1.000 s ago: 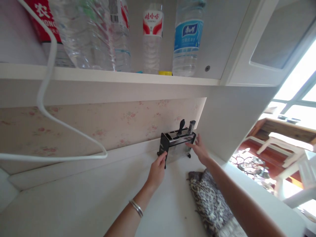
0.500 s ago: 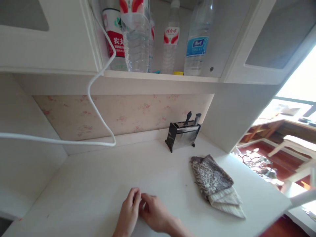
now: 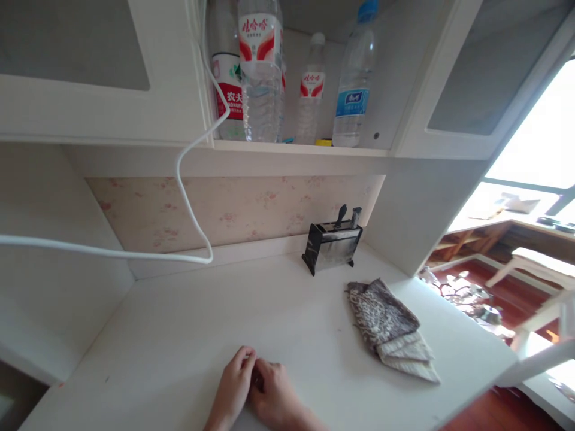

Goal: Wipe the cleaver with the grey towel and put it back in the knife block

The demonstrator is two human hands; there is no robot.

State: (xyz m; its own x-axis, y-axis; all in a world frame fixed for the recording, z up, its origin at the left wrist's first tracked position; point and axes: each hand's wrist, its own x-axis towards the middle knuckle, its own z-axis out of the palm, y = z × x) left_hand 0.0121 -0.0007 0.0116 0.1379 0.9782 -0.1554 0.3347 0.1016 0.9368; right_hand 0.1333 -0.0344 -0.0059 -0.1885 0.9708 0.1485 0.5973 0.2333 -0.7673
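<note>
My left hand (image 3: 233,386) and my right hand (image 3: 275,398) rest together on the white countertop (image 3: 179,335) at its near edge, fingers curled and touching each other. Whether anything lies between the fingers is hidden. A black and steel knife rack (image 3: 333,246) with two dark handles stands far from both hands at the back right corner. A folded patterned cloth (image 3: 389,328) lies on the counter to the right of my hands.
Several water bottles (image 3: 260,72) stand on the open shelf above, between white cabinet doors (image 3: 90,66). A white cable (image 3: 188,197) hangs in a loop from the shelf across the floral backsplash. A white side panel (image 3: 417,209) bounds the counter on the right.
A second ago both hands were on the knife rack at the back. They pulled away to the near edge and now rest joined; the view backed off and shifted slightly.
</note>
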